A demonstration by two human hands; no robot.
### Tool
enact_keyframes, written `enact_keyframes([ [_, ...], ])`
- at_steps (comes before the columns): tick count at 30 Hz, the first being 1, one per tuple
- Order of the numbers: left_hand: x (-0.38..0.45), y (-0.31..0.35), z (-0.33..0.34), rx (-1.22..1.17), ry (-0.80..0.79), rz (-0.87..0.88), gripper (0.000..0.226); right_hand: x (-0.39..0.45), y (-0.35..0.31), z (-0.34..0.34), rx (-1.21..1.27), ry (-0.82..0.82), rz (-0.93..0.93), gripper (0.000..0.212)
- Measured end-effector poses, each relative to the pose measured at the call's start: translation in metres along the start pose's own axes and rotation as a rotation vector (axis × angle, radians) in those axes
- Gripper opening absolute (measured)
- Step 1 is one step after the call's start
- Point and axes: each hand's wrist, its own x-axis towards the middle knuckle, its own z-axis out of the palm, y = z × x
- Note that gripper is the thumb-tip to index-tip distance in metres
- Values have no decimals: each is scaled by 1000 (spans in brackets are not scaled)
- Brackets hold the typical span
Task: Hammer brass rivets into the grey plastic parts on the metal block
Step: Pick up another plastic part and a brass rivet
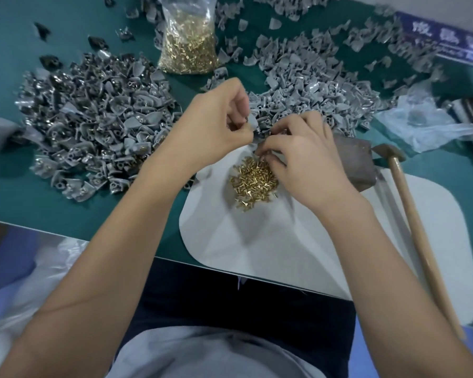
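**Head view: rivet being fitted by hand, hammer lying idle**

Head-camera footage shows both hands brought close together above the far edge of the white mat (pixel 325 241). A grey plastic part (pixel 253 124) is pinched between the curled fingers and thumb of the left hand (pixel 216 124). The fingertips of the right hand (pixel 303 156) are curled at the top of the loose heap of brass rivets (pixel 253 184); a rivet is probably held there, but this cannot be made out. The metal block (pixel 352 162) is partly hidden behind the right hand, and nothing can be seen set on it. The hammer (pixel 418 222) is left lying beside the block, its handle across the mat.

Several slips are judged possible. A rivet so small could be dropped into the heap or pushed in crooked, since the hole in the part is hidden by the fingers. If the part is then seated badly on the block, the rivet could be bent under the blow. Fingers kept near the part could be struck. The unsorted pile of parts (pixel 99 132) at the left could be confused with the pile at the right (pixel 311 85).
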Motion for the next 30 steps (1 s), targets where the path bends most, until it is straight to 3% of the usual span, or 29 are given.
enact_keyframes([
  [3,-1,0,-1,-5,-40,10,30,5,0,-2,-44,-27,-25,20],
  [9,0,1,-1,-27,-7,-15,26,17,-3,-4,-111,-27,-157,17],
  [13,1,3,1,-38,17,11,24,18,-2,3,-191,-20,-150,24],
  [19,1,16,9,-88,56,46,16,-5,19,-7,324,190,69,2],
  [23,-2,33,21,-240,23,52,19,-32,34,-13,689,366,221,14],
  [30,-5,61,59,-337,-67,35,11,-61,61,-12,765,510,273,20],
])
